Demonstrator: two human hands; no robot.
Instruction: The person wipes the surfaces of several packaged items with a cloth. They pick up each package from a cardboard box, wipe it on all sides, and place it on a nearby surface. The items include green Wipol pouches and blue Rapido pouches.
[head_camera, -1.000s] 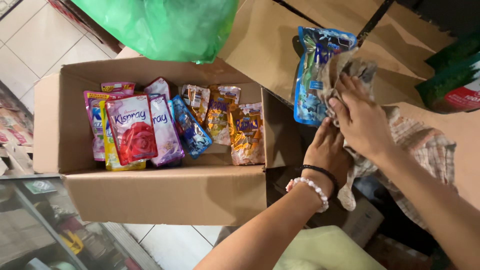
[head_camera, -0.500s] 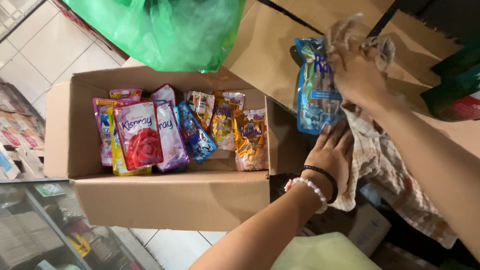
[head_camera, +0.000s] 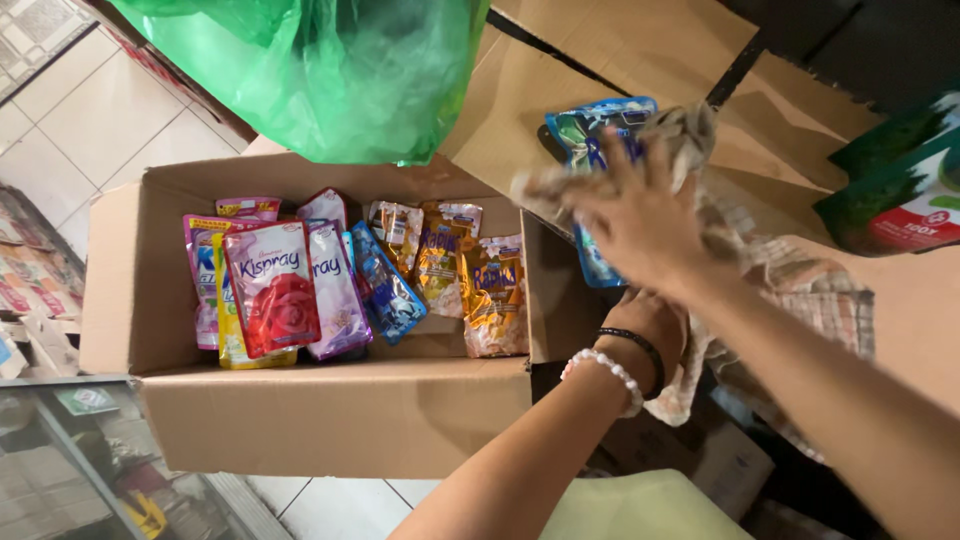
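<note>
Blue pouch (head_camera: 590, 150) under cloth-wrapped right hand (head_camera: 640, 215), seemingly.

Shop corner, seen from above, warm indoor light.
Pale tiled floor (head_camera: 60, 140) at upper left and below. Glass display case (head_camera: 90, 470) at lower left, small goods dimly visible inside. Flattened brown cardboard sheets (head_camera: 640, 50) across the top right; a green plastic bag (head_camera: 320, 70) hangs overhead.

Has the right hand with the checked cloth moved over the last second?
Yes. The right hand with the checked cloth swept left across the blue pouch, toward the open cardboard box.
</note>
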